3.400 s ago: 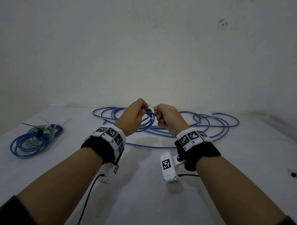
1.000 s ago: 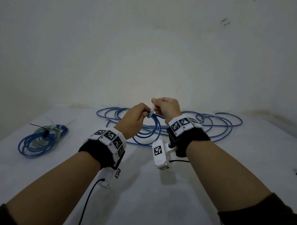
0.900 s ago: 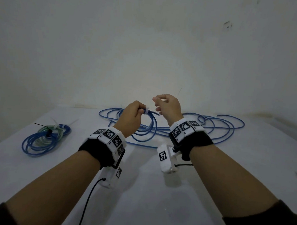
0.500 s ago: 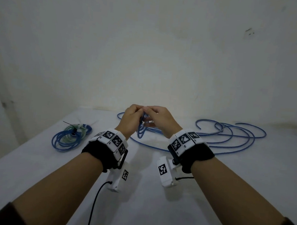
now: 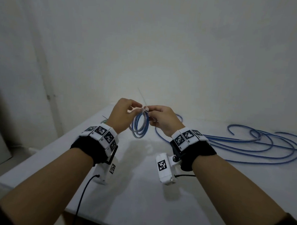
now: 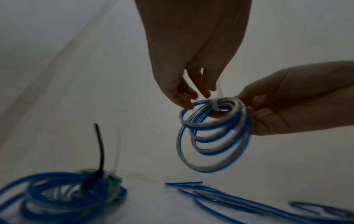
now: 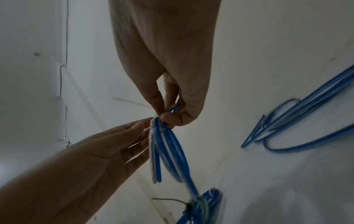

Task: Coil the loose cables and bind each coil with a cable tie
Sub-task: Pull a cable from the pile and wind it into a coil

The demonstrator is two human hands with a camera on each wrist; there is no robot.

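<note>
Loose cable [image 5: 263,149]: sprawled on the right side of the table [image 5: 139,190], not yet coiled.
Coil [image 5: 140,127]: held up above the table, left of centre, between both hands.
Right hand [image 5: 163,120]: thumb and fingers clamped on the coil top.
Left hand [image 5: 121,114]: fingers nearly straight, tips touching the coil top; no clear pinch.
Cable tie [image 6: 216,106]: looped round the coil top, tail pointing up.
Step tip: pinch the tail and pull it snug, with the loops bunched.

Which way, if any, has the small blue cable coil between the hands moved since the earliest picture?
Yes, leftward. The small blue cable coil was over the loose blue cable on the white table; now it hangs left of it.
</note>
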